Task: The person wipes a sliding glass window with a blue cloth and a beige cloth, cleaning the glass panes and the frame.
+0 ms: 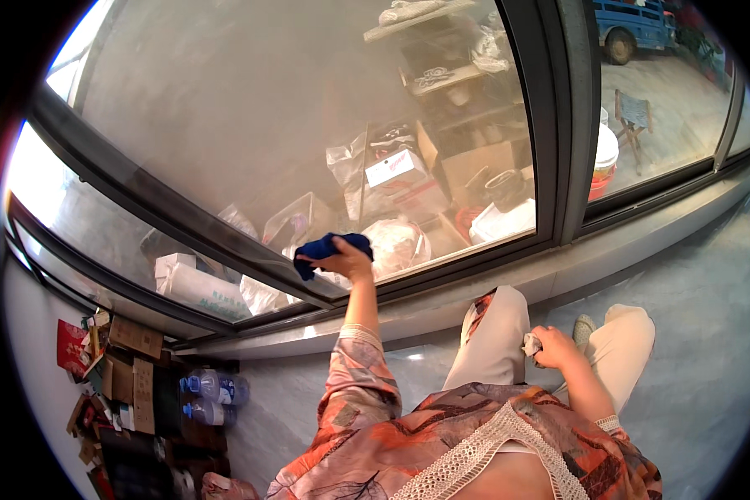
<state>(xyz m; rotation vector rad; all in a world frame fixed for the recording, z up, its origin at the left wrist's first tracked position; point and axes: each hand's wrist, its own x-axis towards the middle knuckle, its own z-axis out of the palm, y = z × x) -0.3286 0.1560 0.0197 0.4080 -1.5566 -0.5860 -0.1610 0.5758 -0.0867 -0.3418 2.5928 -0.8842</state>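
My left hand (352,259) is stretched out low in front of a large window pane (225,125) and grips a dark blue cloth (325,250). The cloth is bunched between fingers and thumb, near the lower left corner of the pane; whether it presses on the glass I cannot tell. Close to my knees, my right hand (553,348) is closed around a crumpled, pale greyish piece (531,344), perhaps cloth or paper. Dark metal frames (550,125) surround the glass, with a pale sill (475,281) below.
Through the glass show cardboard boxes, plastic bags, a white bucket (606,150), a folding stool (632,112) and a blue truck (637,25). On my side, large plastic bottles (215,386) and stacked cardboard (134,337) stand at the lower left.
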